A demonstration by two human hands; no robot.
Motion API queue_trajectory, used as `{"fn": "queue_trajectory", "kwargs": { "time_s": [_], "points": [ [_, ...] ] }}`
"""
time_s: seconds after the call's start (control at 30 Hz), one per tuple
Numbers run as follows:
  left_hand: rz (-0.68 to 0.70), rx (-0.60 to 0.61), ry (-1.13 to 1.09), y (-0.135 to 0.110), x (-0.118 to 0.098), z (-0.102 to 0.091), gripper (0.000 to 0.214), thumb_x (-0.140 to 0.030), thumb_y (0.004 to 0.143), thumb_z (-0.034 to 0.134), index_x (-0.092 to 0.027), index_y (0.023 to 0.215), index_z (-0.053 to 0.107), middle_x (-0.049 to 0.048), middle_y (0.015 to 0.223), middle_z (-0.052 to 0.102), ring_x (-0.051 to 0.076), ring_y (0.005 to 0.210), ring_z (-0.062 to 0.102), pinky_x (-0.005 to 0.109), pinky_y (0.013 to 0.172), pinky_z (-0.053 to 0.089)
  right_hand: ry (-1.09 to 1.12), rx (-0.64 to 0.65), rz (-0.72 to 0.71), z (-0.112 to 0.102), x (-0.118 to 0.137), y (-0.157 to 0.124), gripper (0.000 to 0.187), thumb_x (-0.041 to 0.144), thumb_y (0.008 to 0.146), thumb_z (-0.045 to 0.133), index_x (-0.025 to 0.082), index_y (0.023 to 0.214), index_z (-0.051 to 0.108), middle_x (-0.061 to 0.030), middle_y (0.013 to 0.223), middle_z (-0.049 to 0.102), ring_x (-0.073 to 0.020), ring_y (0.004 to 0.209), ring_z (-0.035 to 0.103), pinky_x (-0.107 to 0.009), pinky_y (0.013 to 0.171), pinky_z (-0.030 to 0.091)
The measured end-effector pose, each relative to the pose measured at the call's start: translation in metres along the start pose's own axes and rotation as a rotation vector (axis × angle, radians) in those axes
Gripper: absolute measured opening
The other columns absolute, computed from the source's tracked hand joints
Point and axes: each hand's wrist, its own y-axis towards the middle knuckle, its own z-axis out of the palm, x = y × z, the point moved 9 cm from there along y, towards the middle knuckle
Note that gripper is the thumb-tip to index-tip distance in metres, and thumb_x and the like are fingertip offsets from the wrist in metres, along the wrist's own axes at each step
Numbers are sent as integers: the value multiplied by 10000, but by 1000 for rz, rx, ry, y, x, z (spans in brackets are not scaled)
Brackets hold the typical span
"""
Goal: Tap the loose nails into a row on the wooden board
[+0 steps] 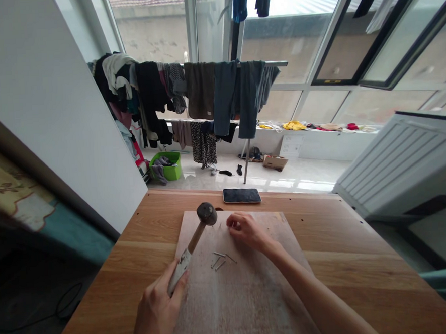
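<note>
My left hand (158, 304) is wrapped round the whitish grip of a rubber mallet (197, 234), its dark head raised toward the far part of a worn wooden board (231, 307). Over that far part my right hand (245, 229) is pinched, with a nail (233, 225) just showing at the fingertips. To the left of those fingers a thin nail (220, 225) seems to stand upright in the board. Several loose nails (219, 260) lie in a small heap between my hands.
The board rests on a wooden table (345, 260). A phone (242, 195) lies beyond it near the far edge. Behind the table are a clothes rack (239, 65) hung with laundry, a green basket (173, 167) and a cardboard box (274, 162). A white panel (71, 95) rises at left.
</note>
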Motion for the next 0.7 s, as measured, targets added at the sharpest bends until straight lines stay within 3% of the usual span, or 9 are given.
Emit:
{"fn": "queue_trajectory", "kwargs": {
  "time_s": [0.23, 0.37, 0.53, 0.7],
  "points": [
    [4, -4, 19, -2, 2, 1, 502, -526, 901, 470, -225, 1206, 732, 70, 1167, 768, 288, 1074, 735, 343, 880, 601, -83, 55, -52, 2, 8, 5, 183, 26, 762, 586, 193, 800, 651, -18, 808, 648, -157, 765, 580, -261, 730, 436],
    [27, -12, 21, -2, -2, 0, 458, -498, 903, 490, -246, 1193, 739, 54, 1153, 774, 273, 1041, 748, 318, 862, 604, -74, 43, -7, 0, 4, 3, 197, 73, 790, 602, 194, 938, 650, -42, 922, 668, -166, 822, 606, -277, 762, 463],
    [55, -37, -2, -2, -7, -1, 448, -497, 905, 500, -236, 1168, 753, 57, 1109, 788, 282, 994, 761, 322, 836, 612, 30, 0, 46, 1, 0, -1, 177, 146, 863, 571, 190, 1027, 617, -30, 883, 686, -156, 789, 628, -281, 743, 485],
    [75, -41, -26, -1, -14, 0, 417, -476, 899, 527, -243, 1160, 755, 60, 1117, 785, 283, 1025, 753, 324, 837, 613, 96, -22, 91, 3, -3, -3, 309, 158, 862, 574, 189, 1169, 585, -34, 904, 718, -159, 783, 650, -285, 732, 498]
  ]
}}
